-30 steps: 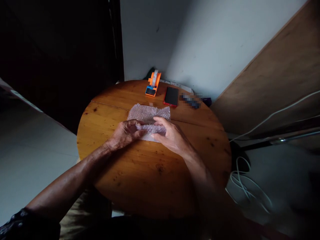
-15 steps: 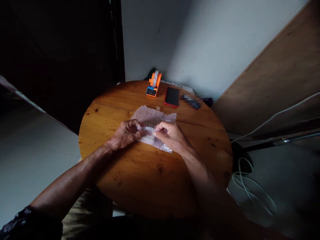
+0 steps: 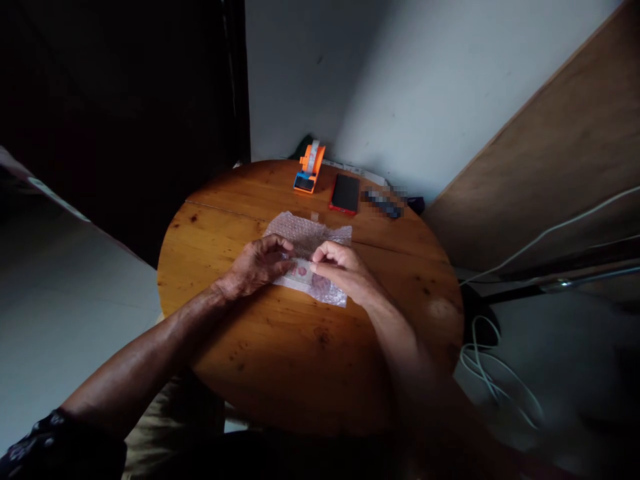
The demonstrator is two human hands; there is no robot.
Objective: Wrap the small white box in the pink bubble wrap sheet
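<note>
A sheet of bubble wrap (image 3: 306, 235) lies on the round wooden table (image 3: 280, 347), its near part folded over something reddish that shows through the plastic. My left hand (image 3: 255, 265) rests on the wrap's left side with curled fingers pressing the fold. My right hand (image 3: 340, 267) is closed in a pinch on the fold's upper edge. What is inside the wrap is too blurred to name.
An orange tape dispenser (image 3: 309, 168), a dark phone in a red case (image 3: 345, 193) and a small dark object (image 3: 383, 202) sit at the table's far edge by the white wall. A wooden board (image 3: 550, 147) leans at right. White cables (image 3: 495, 373) lie on the floor.
My right hand went from lying flat on the wrap to pinching it. The near flap has shifted, and a reddish thing shows through it now.
</note>
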